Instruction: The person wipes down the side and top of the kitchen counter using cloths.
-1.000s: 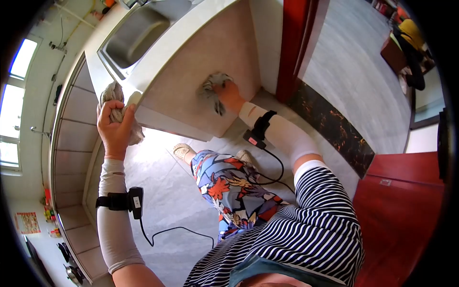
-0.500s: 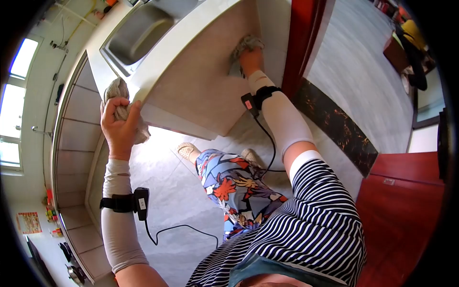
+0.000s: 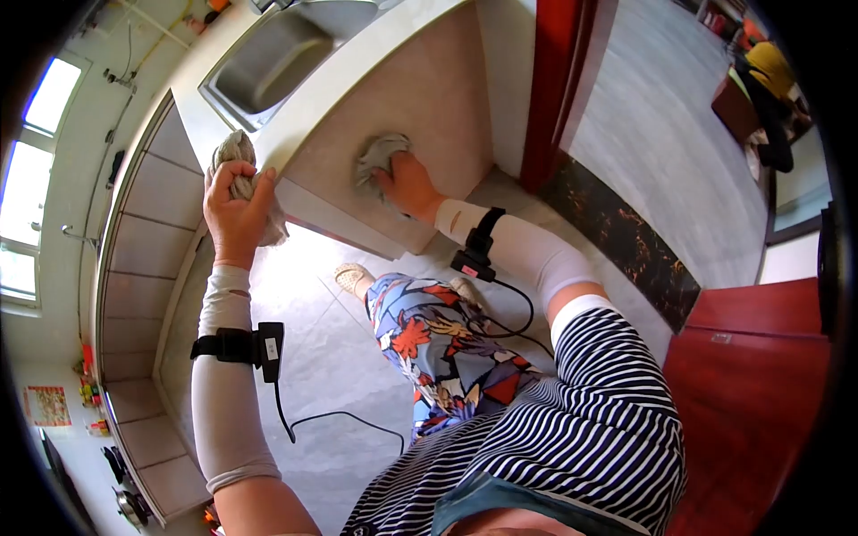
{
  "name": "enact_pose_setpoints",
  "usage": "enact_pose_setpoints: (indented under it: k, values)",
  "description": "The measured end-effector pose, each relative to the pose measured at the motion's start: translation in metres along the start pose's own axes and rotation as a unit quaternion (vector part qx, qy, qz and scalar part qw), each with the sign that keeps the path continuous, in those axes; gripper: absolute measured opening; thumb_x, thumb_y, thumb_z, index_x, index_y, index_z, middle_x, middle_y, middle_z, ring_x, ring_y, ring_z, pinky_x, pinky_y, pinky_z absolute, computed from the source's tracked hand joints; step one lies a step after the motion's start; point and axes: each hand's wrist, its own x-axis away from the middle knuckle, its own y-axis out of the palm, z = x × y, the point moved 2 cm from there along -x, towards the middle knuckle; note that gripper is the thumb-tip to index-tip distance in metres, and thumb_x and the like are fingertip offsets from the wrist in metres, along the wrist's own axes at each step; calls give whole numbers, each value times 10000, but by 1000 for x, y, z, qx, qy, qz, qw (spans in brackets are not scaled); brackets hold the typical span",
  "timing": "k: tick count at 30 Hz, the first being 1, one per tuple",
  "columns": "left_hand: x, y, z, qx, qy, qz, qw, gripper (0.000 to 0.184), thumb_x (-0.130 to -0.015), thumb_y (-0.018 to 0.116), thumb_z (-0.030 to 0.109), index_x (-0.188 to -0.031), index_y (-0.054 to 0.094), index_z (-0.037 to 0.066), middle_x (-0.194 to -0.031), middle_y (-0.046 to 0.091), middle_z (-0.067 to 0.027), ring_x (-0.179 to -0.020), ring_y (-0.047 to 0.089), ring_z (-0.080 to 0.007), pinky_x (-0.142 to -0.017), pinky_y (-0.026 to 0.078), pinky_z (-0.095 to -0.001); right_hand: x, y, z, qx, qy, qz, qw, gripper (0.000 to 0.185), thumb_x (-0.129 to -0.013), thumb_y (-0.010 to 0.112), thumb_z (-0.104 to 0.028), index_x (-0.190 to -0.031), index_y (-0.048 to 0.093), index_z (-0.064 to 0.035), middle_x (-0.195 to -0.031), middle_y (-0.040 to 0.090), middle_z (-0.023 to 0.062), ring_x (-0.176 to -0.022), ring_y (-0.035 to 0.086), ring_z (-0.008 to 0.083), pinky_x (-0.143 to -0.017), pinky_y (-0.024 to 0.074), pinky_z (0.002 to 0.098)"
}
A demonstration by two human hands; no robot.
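Observation:
My left hand (image 3: 236, 214) is closed around a bunched grey cloth (image 3: 234, 152) at the corner of the white countertop (image 3: 299, 121). Part of that cloth hangs down below my fingers. With my right hand (image 3: 413, 185) I press a second grey cloth (image 3: 382, 161) against the beige side panel (image 3: 429, 98) of the counter. The fingers of my right hand are bent over this cloth and partly hidden by it. Both forearms wear light sleeves with black strapped devices and cables.
A steel sink (image 3: 273, 67) is set into the countertop. Right of the panel stands a red door frame (image 3: 554, 98), with a dark patterned threshold (image 3: 626, 241) at its foot. A red door (image 3: 746, 393) is at lower right. Tiled cabinets (image 3: 147, 241) line the left.
My right hand has moved its cloth left and down across the side panel, away from the door frame side. My left hand has shifted slightly in view, still gripping its cloth.

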Motion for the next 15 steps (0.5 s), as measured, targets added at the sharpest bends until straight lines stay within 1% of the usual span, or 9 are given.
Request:
enact_pose_setpoints:
  k: [1,2,5,6,8,10,12,13,15]
  values:
    - [0,1,0,0,2,-1,1000,222,-743,791,199,-812,632,59,-821,613,-43,-789,573,-204,-753,472,-331,-4,-8,-18,-18,-68,-20,997,361,-864,630,-274,-948,563,70,-992,571,320,-878,588,477,-799,482,508]
    - [0,1,-1,-5,2,1,1000,224,-742,793,201,-813,634,60,-827,613,-46,-792,574,-207,-756,473,-332,-12,-19,-32,-19,-68,-18,997,361,-864,630,-274,-948,563,70,-992,571,320,-878,588,477,-799,482,508]
    - [0,1,-4,-4,-5,2,1000,227,-740,796,203,-815,636,60,-836,613,-53,-796,576,-212,-760,474,-335,-55,-50,-58,-7,-100,79,992,356,-853,642,-273,-976,555,50,-1008,573,289,-909,583,458,-800,481,505]
    - [0,1,-4,5,-13,0,1000,228,-739,798,203,-816,637,60,-839,611,-57,-798,576,-215,-762,475,-336,-72,-59,-55,-27,-104,124,986,342,-850,643,-263,-980,555,41,-999,577,277,-912,582,456,-796,483,505]
    - [0,0,-3,-1,-2,4,1000,228,-740,797,202,-815,637,60,-837,608,-59,-799,576,-217,-761,475,-337,-100,-73,-37,7,-121,194,973,302,-849,634,-233,-971,555,32,-1008,578,268,-904,582,458,-786,484,501]
    - [1,-1,-4,-6,7,7,1000,227,-741,797,202,-815,636,60,-835,605,-62,-799,577,-219,-761,475,-338,-115,-82,-11,71,-63,232,968,271,-848,622,-185,-995,566,35,-1039,590,279,-910,586,465,-797,487,486]
    - [1,0,-7,4,5,3,1000,221,-744,793,196,-814,635,58,-838,601,-61,-802,577,-218,-762,474,-337,-129,-97,26,-37,-15,188,981,251,-853,609,-153,-1004,589,46,-1053,610,293,-917,604,453,-802,497,466]
    - [1,-1,-8,3,4,3,1000,221,-744,793,196,-814,635,58,-838,601,-61,-802,577,-218,-762,474,-337,-125,-99,40,-38,-15,186,982,251,-853,609,-153,-1004,589,46,-1053,610,293,-917,604,453,-802,497,466]
    - [1,-1,-5,14,1,-7,1000,218,-748,787,191,-809,630,54,-853,602,-65,-806,575,-222,-764,474,-341,-115,-98,70,2,77,209,975,291,-856,604,-195,-925,610,88,-929,632,310,-864,621,454,-738,510,437]
